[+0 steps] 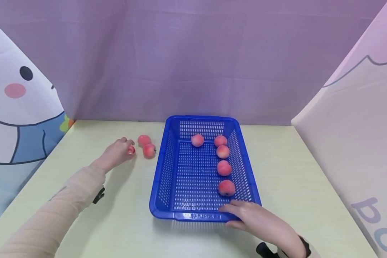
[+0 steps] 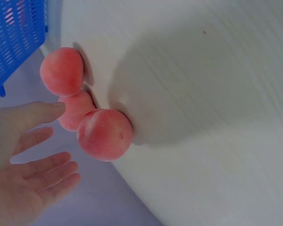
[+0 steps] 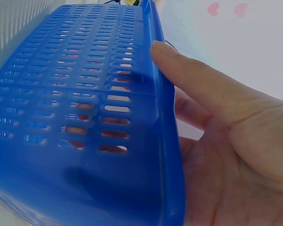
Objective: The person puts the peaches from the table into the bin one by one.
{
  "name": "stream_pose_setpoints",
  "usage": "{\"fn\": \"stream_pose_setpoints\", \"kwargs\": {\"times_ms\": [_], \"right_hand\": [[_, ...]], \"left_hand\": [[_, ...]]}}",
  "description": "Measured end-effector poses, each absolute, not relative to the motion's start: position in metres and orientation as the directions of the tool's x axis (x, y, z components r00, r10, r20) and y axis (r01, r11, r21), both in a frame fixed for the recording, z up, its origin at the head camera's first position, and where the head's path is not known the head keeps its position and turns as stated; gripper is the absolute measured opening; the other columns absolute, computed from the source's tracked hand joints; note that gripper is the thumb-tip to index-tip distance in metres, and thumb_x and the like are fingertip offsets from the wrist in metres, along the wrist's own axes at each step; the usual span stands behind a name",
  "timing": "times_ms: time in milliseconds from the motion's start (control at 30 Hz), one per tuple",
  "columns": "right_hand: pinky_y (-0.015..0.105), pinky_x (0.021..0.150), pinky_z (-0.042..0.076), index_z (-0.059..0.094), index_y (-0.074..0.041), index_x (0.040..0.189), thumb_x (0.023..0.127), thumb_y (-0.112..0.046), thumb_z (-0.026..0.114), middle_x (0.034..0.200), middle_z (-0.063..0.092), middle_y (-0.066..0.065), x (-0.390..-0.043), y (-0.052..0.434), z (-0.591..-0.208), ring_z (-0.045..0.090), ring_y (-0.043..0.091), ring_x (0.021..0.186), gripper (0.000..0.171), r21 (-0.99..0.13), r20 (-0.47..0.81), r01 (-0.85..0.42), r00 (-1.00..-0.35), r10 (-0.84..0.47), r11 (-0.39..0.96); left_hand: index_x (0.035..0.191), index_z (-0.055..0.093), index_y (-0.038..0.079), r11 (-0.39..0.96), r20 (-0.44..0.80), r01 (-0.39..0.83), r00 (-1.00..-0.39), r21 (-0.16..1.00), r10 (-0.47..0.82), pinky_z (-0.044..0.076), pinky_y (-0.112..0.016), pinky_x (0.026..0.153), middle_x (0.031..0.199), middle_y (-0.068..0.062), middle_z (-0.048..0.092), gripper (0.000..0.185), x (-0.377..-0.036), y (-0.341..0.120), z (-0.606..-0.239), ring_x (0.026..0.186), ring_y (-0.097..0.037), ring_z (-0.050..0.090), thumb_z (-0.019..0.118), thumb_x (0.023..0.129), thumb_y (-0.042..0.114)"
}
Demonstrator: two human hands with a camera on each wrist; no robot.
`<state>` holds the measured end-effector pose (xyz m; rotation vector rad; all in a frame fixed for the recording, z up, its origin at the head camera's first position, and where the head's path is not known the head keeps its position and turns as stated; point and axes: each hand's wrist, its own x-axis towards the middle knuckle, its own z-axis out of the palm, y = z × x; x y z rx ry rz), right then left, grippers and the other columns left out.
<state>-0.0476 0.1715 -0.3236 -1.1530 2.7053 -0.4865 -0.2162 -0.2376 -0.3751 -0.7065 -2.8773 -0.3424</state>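
We see the left hand (image 1: 116, 154) reaching over the table (image 1: 296, 179) toward three peaches lying loose near the table's far edge, just left of the blue basket (image 1: 167, 150). From the head camera the nearest peach (image 1: 131, 150) is mostly hidden behind the fingers (image 2: 47, 165), so only a red sliver shows; the other two (image 1: 144, 140) (image 1: 149, 151) sit touching or almost touching beside it. The left wrist view shows the fingers straight and spread, close beside the fruit, with the palm open and nothing held; whether a fingertip already touches the peach we cannot tell. The right hand (image 1: 258, 218) grips the basket's near rim toward its right corner, thumb (image 3: 198, 80) laid along the top of the rim and the other fingers tucked beneath, out of sight. Its wrist is cut off by the lower frame edge. Inside the basket lie five peaches: four (image 1: 224, 167) in a line along the right wall and one (image 1: 197, 140) near the far wall. Through the slotted wall in the right wrist view they appear only as reddish blurs.
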Motion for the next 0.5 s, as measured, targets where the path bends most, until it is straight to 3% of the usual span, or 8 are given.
{"fn": "stream_pose_setpoints", "kwargs": {"times_ms": [167,500], "right_hand": [[0.025,0.073,0.049,0.06,-0.013,0.107,0.082,-0.023,0.06,0.092,0.059,-0.006,-0.047,0.172,-0.324,0.056,0.007,0.083,0.026,-0.353,-0.021,-0.673,-0.689,-0.725,0.65],[0.025,0.072,0.049,0.06,-0.013,0.106,0.082,-0.022,0.061,0.092,0.06,-0.006,-0.048,0.171,-0.324,0.057,0.007,0.083,0.025,-0.36,-0.012,-0.676,-0.685,-0.728,0.642]], "left_hand": [[0.086,0.058,-0.008,0.868,0.202,0.467,-0.878,0.167,0.433,0.046,-0.038,0.058,0.069,-0.014,0.048,0.02,-0.218,-0.239,-0.379,0.062,-0.026,0.049,0.067,0.069,0.0],[0.099,0.056,-0.011,0.892,0.174,0.429,-0.898,0.144,0.404,0.047,-0.045,0.065,0.081,-0.023,0.05,0.031,-0.225,-0.242,-0.392,0.069,-0.033,0.051,0.064,0.071,0.001]]}}
